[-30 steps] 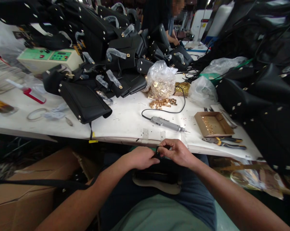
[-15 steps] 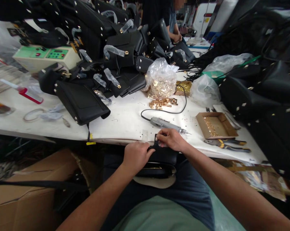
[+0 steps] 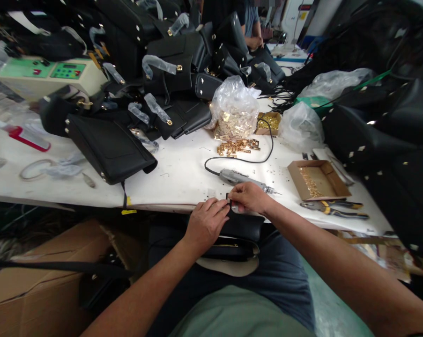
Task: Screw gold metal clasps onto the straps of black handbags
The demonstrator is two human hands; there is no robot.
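A black handbag [image 3: 244, 227] rests on my lap against the table edge, its zipped mouth hanging toward me and a beige lining or flap [image 3: 228, 267] below. My left hand [image 3: 207, 223] lies over the bag's upper left edge, fingers bent down onto it and thumb hidden. My right hand [image 3: 249, 196] pinches a narrow black strap [image 3: 228, 198] at the top of the bag, fingertips close to those of my left hand. What sits between the fingertips is too small to make out.
Just beyond my hands lies a grey electric screwdriver [image 3: 241, 179] with a cable. Pliers [image 3: 334, 208] and a cardboard box [image 3: 320, 180] of small gold parts are at right. Gold fittings [image 3: 235, 147] lie by a plastic bag [image 3: 234, 110]. Black handbags [image 3: 109, 147] are piled left; a co-worker [image 3: 251, 28] is behind.
My left hand has turned and spread its fingers over the bag's edge, where before they were curled with the thumb out. My right hand keeps its pinch; the view has shifted slightly.
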